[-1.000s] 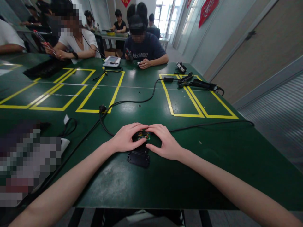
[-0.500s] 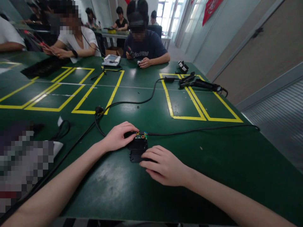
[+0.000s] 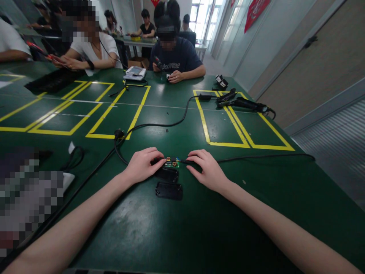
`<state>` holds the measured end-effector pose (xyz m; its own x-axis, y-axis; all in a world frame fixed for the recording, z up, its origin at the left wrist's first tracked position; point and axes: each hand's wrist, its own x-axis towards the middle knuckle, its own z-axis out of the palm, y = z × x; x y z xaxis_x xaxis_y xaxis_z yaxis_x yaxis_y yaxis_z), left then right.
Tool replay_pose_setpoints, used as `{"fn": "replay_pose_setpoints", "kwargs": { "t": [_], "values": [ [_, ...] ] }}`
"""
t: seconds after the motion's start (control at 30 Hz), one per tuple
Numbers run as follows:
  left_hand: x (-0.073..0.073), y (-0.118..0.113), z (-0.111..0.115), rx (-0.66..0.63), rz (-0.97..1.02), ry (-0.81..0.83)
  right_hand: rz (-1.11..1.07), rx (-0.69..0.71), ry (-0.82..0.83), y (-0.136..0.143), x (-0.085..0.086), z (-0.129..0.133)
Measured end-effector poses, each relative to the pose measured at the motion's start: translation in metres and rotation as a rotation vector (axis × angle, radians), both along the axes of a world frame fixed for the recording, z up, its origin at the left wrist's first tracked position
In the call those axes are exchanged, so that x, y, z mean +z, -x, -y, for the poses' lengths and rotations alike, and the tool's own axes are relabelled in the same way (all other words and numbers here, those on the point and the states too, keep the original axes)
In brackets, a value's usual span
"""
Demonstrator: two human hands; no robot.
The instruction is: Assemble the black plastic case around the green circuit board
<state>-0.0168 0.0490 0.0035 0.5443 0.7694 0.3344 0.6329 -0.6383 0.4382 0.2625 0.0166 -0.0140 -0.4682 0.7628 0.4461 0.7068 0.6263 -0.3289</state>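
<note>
While a black casing half (image 3: 169, 191) is lying nearest us and a second half (image 3: 169, 175) just beyond, our left hand (image 3: 144, 166) is pinching the left end of the circuit board (image 3: 172, 164) past them. Our right hand (image 3: 209, 172), thumb and fingers parted, is framing the black cable (image 3: 256, 157); we cannot tell whether it is touching. Far off, a co-worker (image 3: 182, 53) is holding a tool (image 3: 158, 63).

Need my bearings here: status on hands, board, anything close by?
Left hand at left end of circuit board. Right hand at black cable, right of board; both grips unclear. Two black casing pieces on board's near side.
</note>
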Motion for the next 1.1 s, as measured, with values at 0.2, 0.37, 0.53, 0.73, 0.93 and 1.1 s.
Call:
{"fn": "replay_pose_setpoints", "kwargs": {
  "t": [0.2, 0.37, 0.53, 0.73, 0.93, 1.1],
  "values": [
    [0.007, 0.006, 0.001, -0.13, -0.096, 0.034, 0.017, 0.03, 0.011, -0.004, -0.002, 0.0],
    [0.003, 0.003, 0.002, -0.083, -0.077, 0.06, 0.003, 0.01, -0.044, -0.003, -0.002, 0.005],
    [0.0, -0.01, -0.001, 0.037, -0.113, 0.068, -0.038, 0.003, -0.061, -0.003, 0.001, 0.006],
    [-0.002, -0.019, -0.004, 0.2, -0.13, -0.075, -0.032, 0.025, 0.018, -0.005, 0.001, 0.007],
    [0.006, -0.002, 0.005, 0.006, -0.017, -0.096, 0.026, 0.124, 0.009, -0.007, 0.001, 0.008],
    [0.014, 0.009, 0.011, -0.235, -0.097, 0.063, 0.147, 0.188, 0.069, -0.006, 0.002, 0.007]
  ]
}}
